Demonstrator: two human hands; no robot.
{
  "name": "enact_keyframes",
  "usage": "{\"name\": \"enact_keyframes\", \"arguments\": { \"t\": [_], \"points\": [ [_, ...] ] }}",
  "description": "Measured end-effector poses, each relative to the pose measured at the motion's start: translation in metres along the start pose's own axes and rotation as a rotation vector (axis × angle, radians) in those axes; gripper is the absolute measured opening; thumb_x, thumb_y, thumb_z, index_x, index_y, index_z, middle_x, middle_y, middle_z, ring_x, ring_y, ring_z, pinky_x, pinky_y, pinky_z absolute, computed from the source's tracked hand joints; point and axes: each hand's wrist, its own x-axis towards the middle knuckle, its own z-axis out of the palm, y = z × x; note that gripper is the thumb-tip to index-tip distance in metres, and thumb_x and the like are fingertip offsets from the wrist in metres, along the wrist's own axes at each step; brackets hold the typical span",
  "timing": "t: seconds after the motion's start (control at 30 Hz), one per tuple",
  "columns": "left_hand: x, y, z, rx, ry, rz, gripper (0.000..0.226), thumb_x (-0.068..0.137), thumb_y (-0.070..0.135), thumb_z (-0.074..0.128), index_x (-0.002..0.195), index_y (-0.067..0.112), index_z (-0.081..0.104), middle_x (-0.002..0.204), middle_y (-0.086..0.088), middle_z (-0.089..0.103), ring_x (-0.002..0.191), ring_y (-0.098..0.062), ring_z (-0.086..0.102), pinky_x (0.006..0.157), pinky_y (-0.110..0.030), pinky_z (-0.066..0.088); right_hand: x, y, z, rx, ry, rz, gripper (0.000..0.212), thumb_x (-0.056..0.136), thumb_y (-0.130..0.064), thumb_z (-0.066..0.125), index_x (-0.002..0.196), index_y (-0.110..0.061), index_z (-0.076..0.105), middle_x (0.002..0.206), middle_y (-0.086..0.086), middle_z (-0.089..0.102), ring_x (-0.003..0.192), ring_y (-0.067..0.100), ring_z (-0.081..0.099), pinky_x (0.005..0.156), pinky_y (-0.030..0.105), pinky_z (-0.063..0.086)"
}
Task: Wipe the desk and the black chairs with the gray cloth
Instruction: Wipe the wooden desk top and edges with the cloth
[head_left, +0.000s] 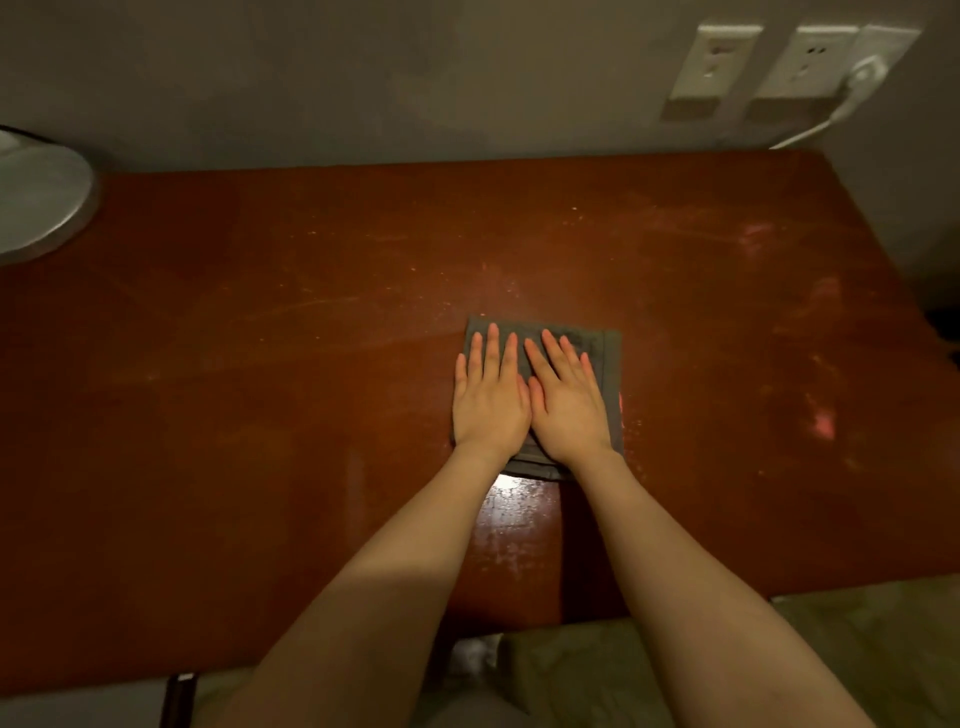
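A folded gray cloth (608, 364) lies flat on the reddish-brown desk (260, 389), a little right of its middle. My left hand (488, 395) and my right hand (566, 400) lie side by side on the cloth, palms down with straight fingers, pressing it onto the wood. The hands cover most of the cloth; only its far edge, right strip and a near corner show. The desk surface carries dusty streaks and pale specks, mostly on its right half. No black chair is in view.
A round silver-grey lamp base (36, 208) stands at the desk's far left. On the wall at the back right are two white sockets (711, 67) with a white plug and cable (857, 83). A dark thin object (179, 696) shows below the desk's near edge.
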Motion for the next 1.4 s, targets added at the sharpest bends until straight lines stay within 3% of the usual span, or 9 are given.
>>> {"name": "enact_keyframes", "arguments": {
  "t": [0.2, 0.27, 0.4, 0.5, 0.6, 0.77, 0.93, 1.07, 1.4],
  "points": [
    [0.007, 0.019, 0.000, -0.121, -0.055, 0.049, 0.056, 0.101, 0.027, 0.026, 0.150, 0.017, 0.002, 0.158, -0.006, -0.011, 0.145, -0.020, -0.008, 0.116, -0.035, -0.005, -0.002, 0.019, -0.009, -0.013, -0.005, 0.040, 0.049, 0.101, -0.026, 0.030, 0.149, -0.020, 0.021, 0.158, 0.000, 0.010, 0.146, 0.016, 0.002, 0.115, 0.028, -0.009],
    [0.003, 0.016, -0.007, -0.265, -0.026, 0.011, 0.061, 0.098, 0.025, 0.037, 0.150, 0.014, 0.006, 0.158, -0.008, -0.007, 0.145, -0.022, 0.003, 0.116, -0.034, 0.005, -0.002, 0.018, -0.010, -0.008, -0.013, 0.038, 0.049, 0.101, -0.024, 0.031, 0.149, -0.020, 0.022, 0.158, 0.001, 0.012, 0.146, 0.017, 0.003, 0.115, 0.028, -0.007],
    [0.001, 0.009, -0.024, -0.307, 0.104, -0.249, 0.067, 0.093, 0.032, 0.051, 0.147, 0.009, 0.019, 0.149, -0.012, 0.029, 0.134, -0.028, 0.028, 0.108, -0.037, 0.025, 0.008, 0.010, -0.022, 0.015, 0.021, 0.137, 0.047, 0.100, -0.018, 0.035, 0.147, -0.018, 0.029, 0.156, 0.004, 0.019, 0.143, 0.020, 0.016, 0.113, 0.034, 0.011],
    [0.011, 0.003, -0.031, -0.375, -0.015, -0.377, 0.060, 0.089, 0.034, 0.058, 0.139, 0.009, 0.037, 0.138, -0.012, 0.046, 0.129, -0.030, 0.038, 0.104, -0.038, 0.031, 0.020, 0.003, -0.032, -0.045, 0.033, 0.274, 0.061, 0.096, -0.015, 0.045, 0.149, -0.011, 0.017, 0.156, 0.008, 0.015, 0.137, 0.029, 0.021, 0.109, 0.038, 0.020],
    [0.017, 0.001, -0.039, -0.497, -0.058, -0.398, 0.042, 0.081, 0.031, 0.067, 0.120, 0.015, 0.059, 0.123, -0.009, 0.060, 0.122, -0.029, 0.046, 0.096, -0.034, 0.042, 0.024, 0.000, -0.036, -0.122, 0.050, 0.328, 0.061, 0.093, -0.017, 0.050, 0.146, -0.007, 0.023, 0.144, 0.015, 0.031, 0.126, 0.032, 0.031, 0.100, 0.037, 0.026],
    [0.003, 0.008, -0.055, -0.705, -0.049, -0.353, 0.033, 0.083, 0.017, 0.060, 0.115, 0.011, 0.058, 0.120, -0.010, 0.056, 0.113, -0.027, 0.052, 0.089, -0.030, 0.043, 0.014, -0.011, -0.036, -0.051, 0.301, 0.306, 0.030, 0.092, -0.015, 0.050, 0.122, -0.010, 0.055, 0.120, 0.015, 0.052, 0.109, 0.034, 0.042, 0.085, 0.037, 0.025],
    [-0.017, -0.009, -0.079, -1.009, 0.040, -0.502, 0.023, 0.077, 0.002, 0.052, 0.097, 0.010, 0.062, 0.089, -0.003, 0.059, 0.082, -0.019, 0.052, 0.065, -0.025, 0.039, 0.010, -0.045, -0.039, -0.008, 0.481, 0.208, 0.024, 0.077, -0.004, 0.065, 0.101, -0.006, 0.066, 0.096, 0.018, 0.060, 0.087, 0.038, 0.053, 0.072, 0.036, 0.021],
    [-0.029, -0.036, -0.099, -1.034, 0.091, -0.557, 0.021, 0.072, -0.002, 0.050, 0.065, 0.018, 0.046, 0.070, 0.003, 0.050, 0.072, -0.019, 0.049, 0.050, -0.024, 0.032, 0.012, -0.078, -0.037, -0.009, 0.473, 0.135, 0.023, 0.079, -0.007, 0.064, 0.102, -0.007, 0.064, 0.098, 0.016, 0.060, 0.089, 0.036, 0.053, 0.075, 0.036, 0.021],
    [-0.065, -0.156, -0.141, -1.070, 0.262, -0.722, 0.027, 0.073, -0.006, 0.047, 0.060, 0.015, 0.036, 0.062, 0.001, 0.041, 0.055, -0.014, 0.037, 0.048, -0.026, 0.025, 0.030, -0.205, 0.005, 0.036, 0.382, -0.099, 0.024, 0.078, -0.008, 0.063, 0.101, -0.009, 0.065, 0.095, 0.013, 0.059, 0.087, 0.034, 0.053, 0.076, 0.036, 0.021]
  ]
}}
